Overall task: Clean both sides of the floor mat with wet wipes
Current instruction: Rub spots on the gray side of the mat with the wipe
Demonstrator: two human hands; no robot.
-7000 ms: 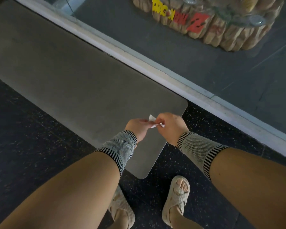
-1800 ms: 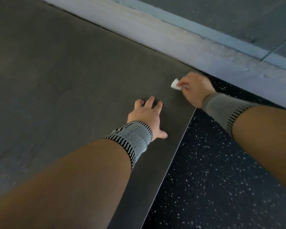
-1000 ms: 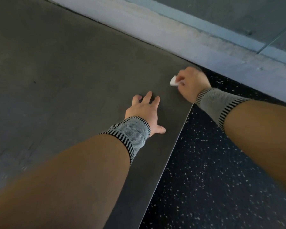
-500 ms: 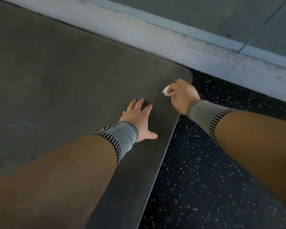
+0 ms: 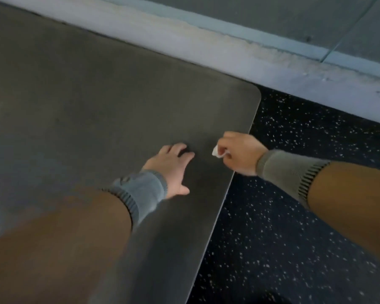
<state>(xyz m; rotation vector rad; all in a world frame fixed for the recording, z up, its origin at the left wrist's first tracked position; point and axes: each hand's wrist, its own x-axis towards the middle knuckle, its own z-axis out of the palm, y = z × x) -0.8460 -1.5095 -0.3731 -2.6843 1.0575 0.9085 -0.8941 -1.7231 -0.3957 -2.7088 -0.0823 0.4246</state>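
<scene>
Under my arms lies the floor mat [image 5: 86, 102], a broad grey sheet with a dull, faintly mottled surface, thin and flat against the floor [image 5: 294, 216]. Its one corner in view is rounded, and its long right edge shows a slim pale rim running down towards me. Right of the mat the floor is dark, almost black, and flecked all over with small white specks, like rubber tiling. Beyond the mat's far edge runs a pale sill [image 5: 206, 42], chalky and rough along its upper line, with a grey-blue glassy surface behind it.

My left hand [image 5: 171, 170] is spread flat on the mat, palm down, fingers straight and fanned, thumb out to the side, pressing the sheet a little way in from its right edge. A knitted grey wrist sleeve [image 5: 138, 191] with a ribbed dark-striped cuff covers that wrist.

My right hand [image 5: 239, 152] is over the mat's right edge, below the rounded corner, and is curled into a loose fist. Thumb and fingers pinch a small crumpled white wet wipe [image 5: 216, 152], whose tip pokes out on the side facing my left hand. The wipe is at the mat's surface, though blur keeps me from telling whether it truly touches. A matching knitted sleeve [image 5: 290, 172] wraps that wrist, hanging over the speckled floor
</scene>
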